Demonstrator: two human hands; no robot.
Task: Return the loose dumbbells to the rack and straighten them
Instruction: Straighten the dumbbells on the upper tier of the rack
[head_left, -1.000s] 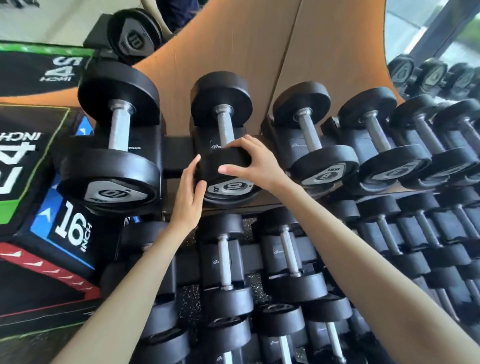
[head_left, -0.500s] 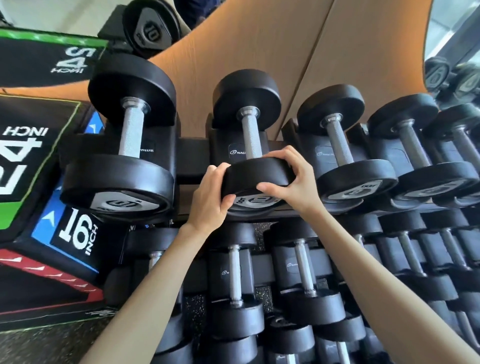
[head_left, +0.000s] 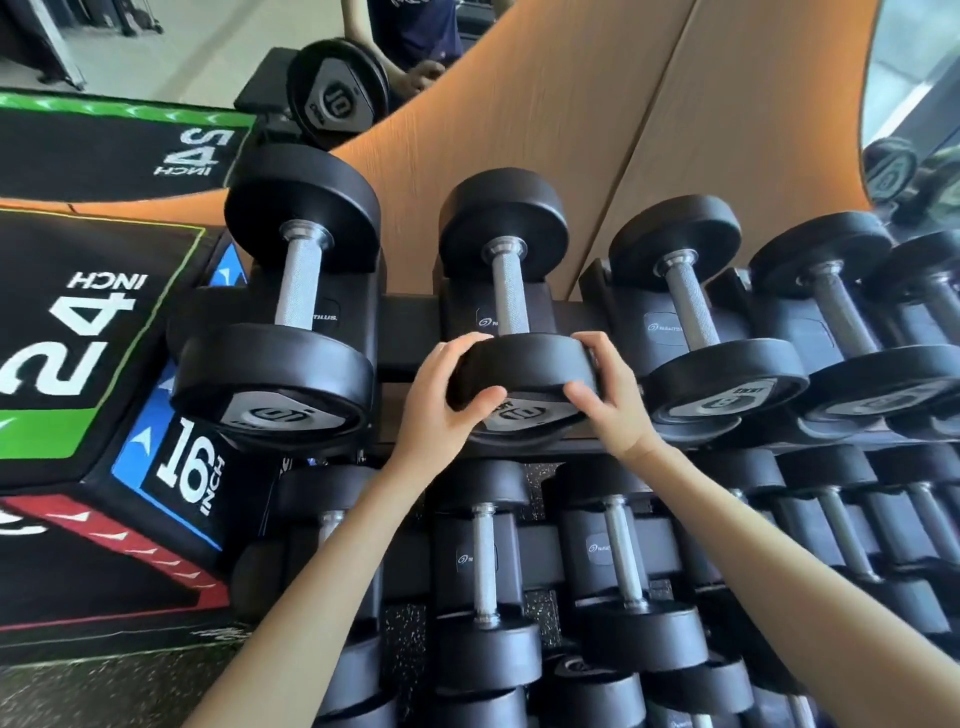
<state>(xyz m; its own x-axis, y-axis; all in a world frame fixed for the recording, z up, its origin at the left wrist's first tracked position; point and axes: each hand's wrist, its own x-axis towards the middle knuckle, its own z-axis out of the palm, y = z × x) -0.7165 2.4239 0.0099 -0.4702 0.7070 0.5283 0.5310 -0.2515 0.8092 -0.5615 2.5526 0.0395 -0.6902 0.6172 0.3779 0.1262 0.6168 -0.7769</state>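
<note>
A black dumbbell (head_left: 509, 306) is seen lying in the second cradle from the left on the top shelf of the rack (head_left: 410, 322). Its steel handle runs away from the camera, and its far head is set toward the wooden wall panel (head_left: 623, 130). Its near head is gripped from both sides.

The left hand (head_left: 441, 410) is placed on the left edge of that head, with the fingers (head_left: 462, 345) curled over the top rim and the thumb pressed against the front face. The right hand (head_left: 610, 400) is placed on the right edge in the same manner, with fingers hooked over the rim and the thumb laid on the face beside the grey label. Both sets of fingers are thus wrapped round the near head of the dumbbell, and nothing else is held.

Just to the left, a larger dumbbell (head_left: 298, 291) is carried in the end cradle. Just to the right, a neighbouring dumbbell (head_left: 691, 312) is seated, with more ranged beyond it along the shelf. A further row of lower dumbbells (head_left: 485, 566) is stored on the shelf beneath the hands.

A padded jump box (head_left: 78, 364), marked 16 inch and 24 inch, is found left of the rack. A weight marked 10 (head_left: 337, 93) is seen at the top, with part of another person (head_left: 415, 31) behind it.
</note>
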